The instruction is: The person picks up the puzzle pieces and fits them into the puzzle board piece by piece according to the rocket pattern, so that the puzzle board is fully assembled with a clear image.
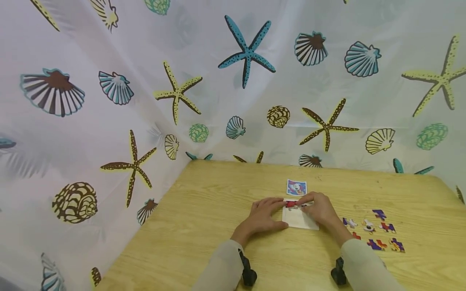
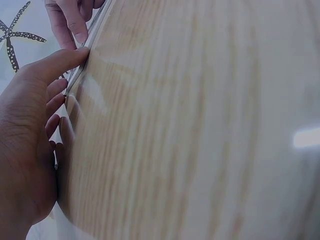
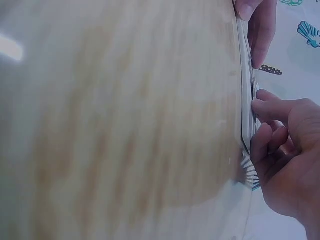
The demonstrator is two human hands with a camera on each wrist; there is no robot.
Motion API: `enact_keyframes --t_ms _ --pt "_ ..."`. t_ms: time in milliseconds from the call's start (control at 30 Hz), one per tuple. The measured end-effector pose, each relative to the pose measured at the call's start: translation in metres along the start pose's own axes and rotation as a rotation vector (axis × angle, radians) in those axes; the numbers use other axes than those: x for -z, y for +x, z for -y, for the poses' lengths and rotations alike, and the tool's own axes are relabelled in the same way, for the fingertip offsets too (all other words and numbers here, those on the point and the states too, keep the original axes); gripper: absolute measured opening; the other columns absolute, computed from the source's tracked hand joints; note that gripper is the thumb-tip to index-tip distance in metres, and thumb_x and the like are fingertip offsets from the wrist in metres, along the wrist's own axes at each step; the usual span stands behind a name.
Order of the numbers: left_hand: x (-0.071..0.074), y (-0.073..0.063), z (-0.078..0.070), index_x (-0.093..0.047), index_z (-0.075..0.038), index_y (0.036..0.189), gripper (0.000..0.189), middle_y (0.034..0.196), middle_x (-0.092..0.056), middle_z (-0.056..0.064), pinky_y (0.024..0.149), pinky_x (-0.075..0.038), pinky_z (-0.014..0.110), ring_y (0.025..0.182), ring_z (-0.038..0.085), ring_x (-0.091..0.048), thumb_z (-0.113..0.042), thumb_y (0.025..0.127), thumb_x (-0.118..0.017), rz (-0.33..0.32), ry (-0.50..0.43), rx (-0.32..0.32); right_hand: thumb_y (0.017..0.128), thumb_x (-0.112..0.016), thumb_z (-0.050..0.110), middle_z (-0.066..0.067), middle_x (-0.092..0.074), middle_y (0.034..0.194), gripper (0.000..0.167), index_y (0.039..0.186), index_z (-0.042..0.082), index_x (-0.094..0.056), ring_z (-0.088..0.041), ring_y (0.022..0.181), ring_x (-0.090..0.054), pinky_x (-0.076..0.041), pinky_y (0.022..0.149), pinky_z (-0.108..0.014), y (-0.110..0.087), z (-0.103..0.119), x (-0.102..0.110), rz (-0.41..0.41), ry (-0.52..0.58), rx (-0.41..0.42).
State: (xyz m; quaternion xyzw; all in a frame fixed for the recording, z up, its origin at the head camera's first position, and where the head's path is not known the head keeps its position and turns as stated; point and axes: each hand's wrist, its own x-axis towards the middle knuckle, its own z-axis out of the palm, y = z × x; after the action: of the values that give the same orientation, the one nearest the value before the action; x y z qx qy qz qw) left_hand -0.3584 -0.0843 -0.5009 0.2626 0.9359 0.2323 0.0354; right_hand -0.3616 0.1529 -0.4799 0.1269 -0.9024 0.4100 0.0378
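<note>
A small white puzzle tray (image 1: pixel 301 220) lies on the wooden table, with red and white puzzle pieces (image 1: pixel 291 204) along its far edge. My left hand (image 1: pixel 265 216) holds the tray's left side, thumb at the near corner and fingers by the far one. My right hand (image 1: pixel 320 208) pinches at a piece near the tray's far right part; the piece itself is mostly hidden by the fingers. From the right wrist view, the right thumb and forefinger (image 3: pixel 270 106) meet at the tray's surface, the other fingers curled. The left thumb (image 2: pixel 70 61) touches the tray's edge in the left wrist view.
Just beyond the tray lies a square picture card (image 1: pixel 296 188) with a white figure. Several loose puzzle pieces (image 1: pixel 369 226) are spread right of the right forearm. A shell-and-starfish patterned curtain (image 1: pixel 214 101) borders the table's (image 1: pixel 204 194) back and left.
</note>
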Motion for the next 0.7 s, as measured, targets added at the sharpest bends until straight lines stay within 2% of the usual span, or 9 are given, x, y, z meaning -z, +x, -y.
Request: enact_keyframes --t_ms 400,700 --pt "0.0001 0.0014 -0.0017 -0.045 -0.029 0.159 0.075 0.165 -0.037 -0.009 0.119 -0.021 0.050 0.154 0.021 -0.028 -0.056 0.093 -0.068 -0.001 0.000 -0.005 0.091 -0.074 -0.001 -0.019 -0.072 0.121 0.014 0.098 0.005 -0.083 -0.045 0.124 -0.060 -0.043 0.106 -0.063 0.0006 0.0056 -0.0022 -0.010 -0.067 -0.007" --pt "0.0001 0.0001 -0.0042 -0.045 -0.029 0.159 0.075 0.166 -0.037 -0.010 0.120 -0.021 0.048 0.154 0.020 -0.027 -0.056 0.093 -0.068 0.004 0.006 0.006 0.092 -0.072 -0.002 -0.019 -0.072 0.121 0.015 0.098 0.005 -0.083 -0.045 0.125 -0.060 -0.043 0.107 -0.063 -0.0016 0.0074 -0.0013 -0.001 -0.091 -0.008"
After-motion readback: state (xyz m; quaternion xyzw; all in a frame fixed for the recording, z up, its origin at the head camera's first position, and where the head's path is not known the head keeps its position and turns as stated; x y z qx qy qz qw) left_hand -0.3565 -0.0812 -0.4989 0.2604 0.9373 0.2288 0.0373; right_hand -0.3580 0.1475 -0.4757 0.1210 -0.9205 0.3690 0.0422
